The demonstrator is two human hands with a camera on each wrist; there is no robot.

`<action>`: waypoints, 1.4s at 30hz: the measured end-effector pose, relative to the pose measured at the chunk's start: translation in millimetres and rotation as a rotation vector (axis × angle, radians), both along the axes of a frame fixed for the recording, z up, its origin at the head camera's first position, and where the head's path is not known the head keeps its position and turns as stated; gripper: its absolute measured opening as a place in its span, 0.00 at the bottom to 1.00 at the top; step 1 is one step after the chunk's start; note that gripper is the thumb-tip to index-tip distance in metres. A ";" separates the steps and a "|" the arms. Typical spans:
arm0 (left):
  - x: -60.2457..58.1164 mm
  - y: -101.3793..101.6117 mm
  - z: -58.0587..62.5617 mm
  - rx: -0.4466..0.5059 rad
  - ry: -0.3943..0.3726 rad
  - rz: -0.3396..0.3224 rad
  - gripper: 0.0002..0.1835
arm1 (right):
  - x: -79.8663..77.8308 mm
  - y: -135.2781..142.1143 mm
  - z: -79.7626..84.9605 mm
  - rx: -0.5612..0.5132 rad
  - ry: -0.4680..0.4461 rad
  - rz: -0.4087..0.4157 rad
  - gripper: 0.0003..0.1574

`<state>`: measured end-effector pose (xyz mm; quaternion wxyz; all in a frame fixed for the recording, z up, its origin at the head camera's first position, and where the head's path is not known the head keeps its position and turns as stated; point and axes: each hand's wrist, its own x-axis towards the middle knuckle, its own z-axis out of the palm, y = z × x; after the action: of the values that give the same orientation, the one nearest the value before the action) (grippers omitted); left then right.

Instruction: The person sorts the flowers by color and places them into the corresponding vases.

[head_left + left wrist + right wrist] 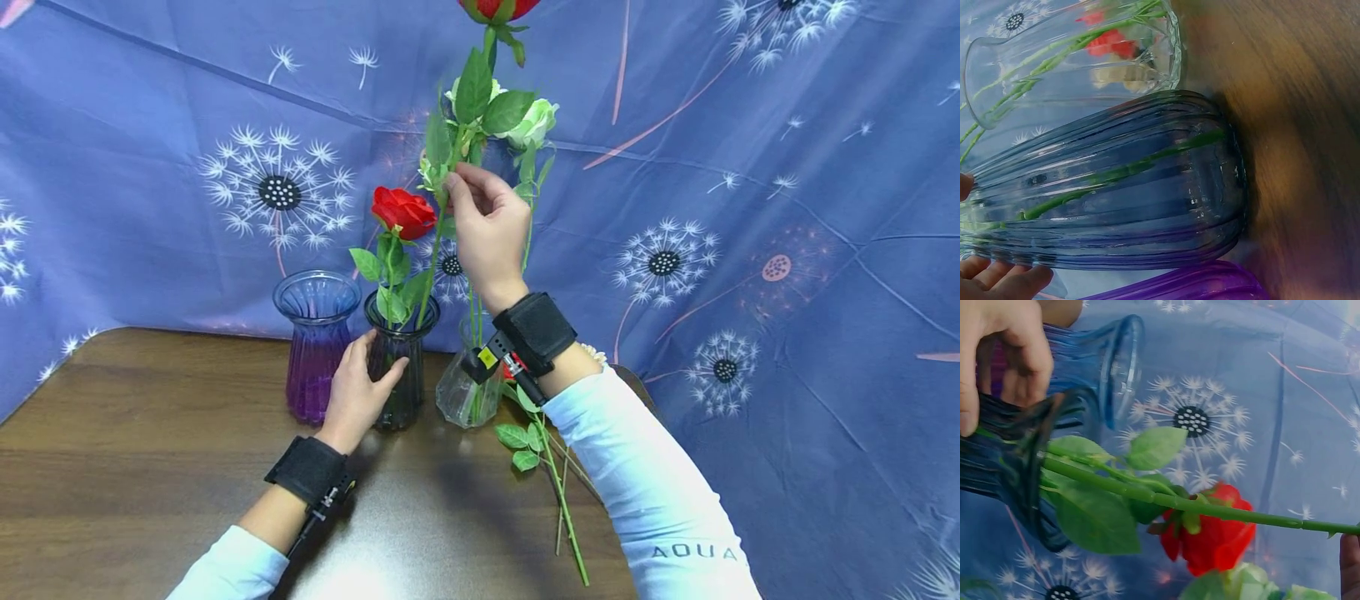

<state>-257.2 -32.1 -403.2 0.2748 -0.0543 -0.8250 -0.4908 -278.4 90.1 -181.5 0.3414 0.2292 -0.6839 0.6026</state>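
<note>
Brown wood makes the surface point(187, 467), and at its near right at least three flower stems point(562, 496) lie loose. Next comes the left hand point(360, 392), fingers and thumb wrapped around the neck of the dark grey glass vase point(405, 396). Above it, the right hand point(491, 221) pinches the stem of the tall red rose point(498, 10) between thumb and fingers. That stem leans through the dark vase's mouth, beside the one shorter red rose point(405, 212). It looks like the step is putting the tall rose in; the next move calls for easing its stem down while the vase stays steady. I can't tell if it touches the bottom.

I count three vases in a row: the blue-and-purple one point(318, 358), the dark one, and the clear one point(465, 396), holding at least two pale green roses point(531, 125). One more red flower point(1110, 40) shows through the clear glass. Farthest back hangs one blue dandelion cloth point(825, 167).
</note>
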 end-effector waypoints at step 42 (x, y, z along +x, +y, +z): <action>0.4 -0.5 0.7 -0.011 -0.002 0.003 0.35 | -16.9 -3.1 -80.8 0.118 -0.184 -0.040 0.12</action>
<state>-256.8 -32.6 -402.5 0.2744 -0.0543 -0.8280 -0.4859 -295.3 87.0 -262.3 0.2749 0.1788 -0.7513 0.5728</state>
